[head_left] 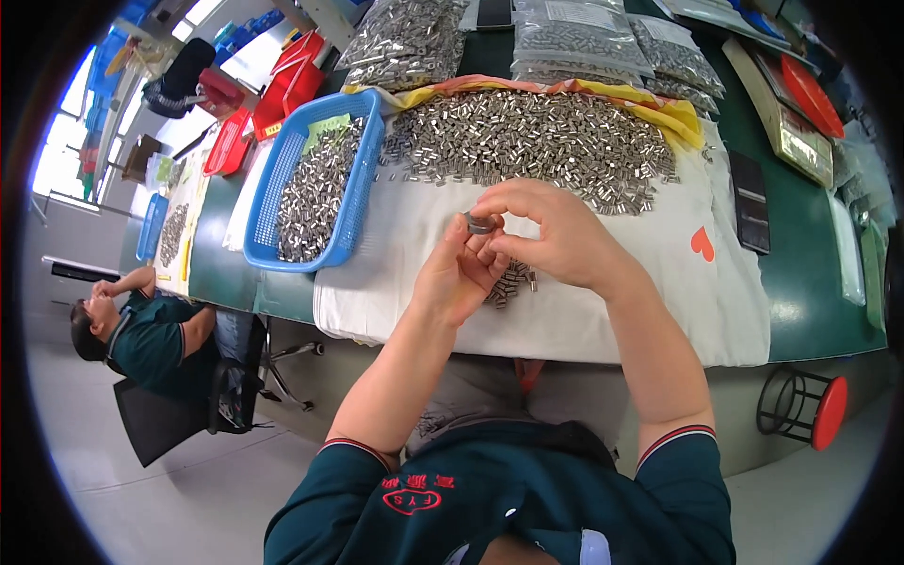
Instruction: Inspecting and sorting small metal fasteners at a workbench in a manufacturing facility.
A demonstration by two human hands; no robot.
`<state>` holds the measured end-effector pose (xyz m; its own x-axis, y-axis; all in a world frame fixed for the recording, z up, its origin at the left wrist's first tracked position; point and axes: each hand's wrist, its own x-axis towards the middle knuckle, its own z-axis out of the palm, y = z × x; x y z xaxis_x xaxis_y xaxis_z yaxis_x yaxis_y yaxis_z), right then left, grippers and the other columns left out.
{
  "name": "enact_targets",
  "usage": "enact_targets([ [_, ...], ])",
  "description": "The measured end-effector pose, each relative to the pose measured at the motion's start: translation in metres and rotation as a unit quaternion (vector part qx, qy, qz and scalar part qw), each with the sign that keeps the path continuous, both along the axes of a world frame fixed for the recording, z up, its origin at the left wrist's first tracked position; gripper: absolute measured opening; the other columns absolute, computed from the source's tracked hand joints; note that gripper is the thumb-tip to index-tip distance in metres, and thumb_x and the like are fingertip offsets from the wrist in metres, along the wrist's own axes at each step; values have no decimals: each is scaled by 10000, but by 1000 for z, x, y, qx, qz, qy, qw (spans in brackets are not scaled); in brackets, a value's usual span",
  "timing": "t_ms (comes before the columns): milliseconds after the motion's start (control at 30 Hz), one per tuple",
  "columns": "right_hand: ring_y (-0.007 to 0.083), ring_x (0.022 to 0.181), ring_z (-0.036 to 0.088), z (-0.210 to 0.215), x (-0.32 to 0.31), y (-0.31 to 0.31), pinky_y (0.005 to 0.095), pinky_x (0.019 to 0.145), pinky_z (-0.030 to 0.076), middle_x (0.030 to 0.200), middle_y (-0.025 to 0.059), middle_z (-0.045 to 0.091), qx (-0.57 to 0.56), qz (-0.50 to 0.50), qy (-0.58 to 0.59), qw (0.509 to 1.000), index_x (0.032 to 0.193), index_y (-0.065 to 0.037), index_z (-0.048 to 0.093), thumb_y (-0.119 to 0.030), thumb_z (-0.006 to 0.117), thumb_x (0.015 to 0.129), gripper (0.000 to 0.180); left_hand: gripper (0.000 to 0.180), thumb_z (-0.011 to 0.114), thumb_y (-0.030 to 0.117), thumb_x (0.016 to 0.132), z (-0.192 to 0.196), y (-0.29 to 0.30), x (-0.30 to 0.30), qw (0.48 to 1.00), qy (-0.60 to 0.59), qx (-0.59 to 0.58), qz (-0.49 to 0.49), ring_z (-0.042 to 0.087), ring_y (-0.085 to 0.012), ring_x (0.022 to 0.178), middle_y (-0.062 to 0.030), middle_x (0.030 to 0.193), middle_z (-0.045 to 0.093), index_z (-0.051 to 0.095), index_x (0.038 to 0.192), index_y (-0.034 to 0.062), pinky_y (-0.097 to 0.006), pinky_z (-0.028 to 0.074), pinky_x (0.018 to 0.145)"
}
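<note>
Green and long, the desk [810,282] runs across a bright workshop with windows at the far left; a white cloth [424,311] covers the part in front of me, with a small orange heart shape [702,243] on its right side. My left hand [459,273] rises from below, fingers curled upward, thumb and fingertips pinching a small grey metal ring [478,224] above the cloth; my right hand [546,231] arches over it from the right, its fingertips closed on the same ring, so both hands meet around it. Just beneath the hands a little cluster of small metal sleeves [513,281] lies on the cloth; beyond them a broad heap of the same silvery parts [537,141] spreads over a yellow and orange sheet [673,113]. To the left of the heap sits a blue plastic basket [358,188], partly filled with more parts; clear bags of metal pieces [584,42] are stacked at the far edge of the desk; red trays [287,80] stand further left. A black flat device [751,202] lies on the cloth's right edge; a red-topped stool [815,410] stands on the floor at lower right. Another person in a dark green shirt [151,344] sits on a chair at the left, well apart from me.
</note>
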<state>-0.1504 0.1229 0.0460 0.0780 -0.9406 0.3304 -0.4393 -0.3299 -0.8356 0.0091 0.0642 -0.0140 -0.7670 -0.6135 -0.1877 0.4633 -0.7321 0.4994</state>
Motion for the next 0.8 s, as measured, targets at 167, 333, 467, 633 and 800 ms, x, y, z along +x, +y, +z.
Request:
enact_targets([
  [167,197,914,548,13,11,3,300,808,427,990,69,596,7,-2,121,993,981,-66,610,-97,647,673,311,295,516,311,871,2,6,4,999,-3,2,-48,569,-123,854,-31,958,581,528,1049,75,-279,480,762],
  [333,222,835,561,30,26,14,310,771,430,889,68,611,45,-68,129,988,936,-55,610,-68,623,658,279,319,511,314,872,9,20,3,996,37,55,-62,562,-145,888,-65,965,576,522,1053,53,-311,470,808],
  [467,204,812,562,42,47,21,290,726,438,879,60,608,-38,-117,127,984,928,-55,612,-34,641,643,287,322,486,331,880,10,19,8,975,111,189,-39,530,-181,955,-97,958,559,527,1000,35,-368,441,851],
  [633,226,822,559,10,63,19,301,696,462,911,61,613,0,-76,293,953,924,-51,609,-26,680,610,323,230,441,251,897,10,29,3,972,91,216,6,533,-174,755,-58,825,535,513,889,32,-327,469,721],
  [800,180,847,565,18,65,17,281,719,459,948,61,610,63,-100,228,966,962,-47,599,-25,693,616,359,216,409,217,907,12,26,8,971,102,218,4,535,-160,753,-56,790,536,506,889,24,-310,465,697],
])
